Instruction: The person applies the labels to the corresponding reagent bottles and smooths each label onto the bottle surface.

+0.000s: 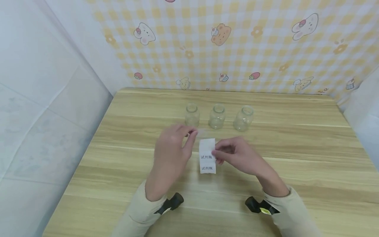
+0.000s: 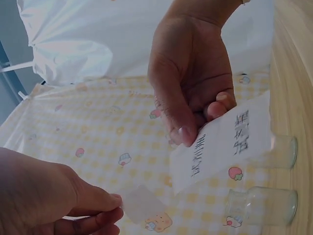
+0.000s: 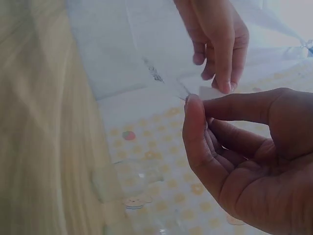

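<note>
Landmark: middle jar [image 1: 217,117], upright on the counter [image 1: 118,164]. Left jar [image 1: 192,117] and right jar [image 1: 243,119] flank it, one on either side, apart from it; mouths uncovered, no label seen on any of the three.

Left hand [image 1: 171,149]: thumb and finger brought together on one end of a small pale slip [image 2: 143,203], which hangs out past the fingertips. Slip lies on the near side of the middle jar, a little to its left. Any print on it: cannot tell.

Right hand [image 1: 241,156]: pinches the right edge of a white strip [image 1: 207,163], also on the near side of the middle jar, farther out from it than the slip. Two printed lines, 试剂瓶, show on the strip; its upper part looks blank. Slip and strip stand apart in the left wrist view.

Step in hand, judged: parting a label from its strip. Best practice: keep the slip pinched by its very end, so fingers stay off any sticky face; hold it taut so it does not curl. Keep the strip clear of it, as a brush could stick or crease it. Thin slip, probably floppy: slow movements advised.
</note>
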Demonstrator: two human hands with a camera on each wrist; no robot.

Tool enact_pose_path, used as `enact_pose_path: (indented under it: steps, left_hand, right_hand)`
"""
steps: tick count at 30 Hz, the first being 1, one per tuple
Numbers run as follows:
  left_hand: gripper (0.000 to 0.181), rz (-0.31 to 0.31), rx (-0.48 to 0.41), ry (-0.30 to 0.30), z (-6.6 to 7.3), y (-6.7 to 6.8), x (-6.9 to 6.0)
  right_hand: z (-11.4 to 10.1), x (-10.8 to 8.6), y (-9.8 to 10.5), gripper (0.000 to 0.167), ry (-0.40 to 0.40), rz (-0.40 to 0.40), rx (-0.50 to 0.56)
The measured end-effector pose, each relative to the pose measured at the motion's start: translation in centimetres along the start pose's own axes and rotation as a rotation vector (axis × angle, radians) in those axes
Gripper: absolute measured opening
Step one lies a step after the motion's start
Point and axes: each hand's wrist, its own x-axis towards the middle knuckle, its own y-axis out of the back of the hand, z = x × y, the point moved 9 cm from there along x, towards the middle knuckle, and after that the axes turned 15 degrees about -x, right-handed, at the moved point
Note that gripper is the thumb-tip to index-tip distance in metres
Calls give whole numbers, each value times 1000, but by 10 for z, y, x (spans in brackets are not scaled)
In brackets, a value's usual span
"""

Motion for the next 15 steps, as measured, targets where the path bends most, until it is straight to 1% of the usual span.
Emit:
enact_pose_path:
  steps: [2,4,6,9,12,15]
  left_hand:
    - [11,33,26,14,-3,5,1]
    - [11,51,40,30,-5,9,2]
    - [11,50,41,47,-7,10,2]
    - [10,32,42,62,-8,9,2]
    - [10,16,43,71,-9,7,2]
    - [9,8,42,71,-8,6,2]
  right_hand:
    - [6,5,-11,11,-12,-55,7]
    - [14,11,-26,11,-32,-121,14]
    - [21,16,-42,11,-38,-186,39]
    - [34,20,-62,16,-64,-279,18]
    - [44,21,-73,21,-95,-341,-9]
    - [50,19,-74,23,-123,-367,-68]
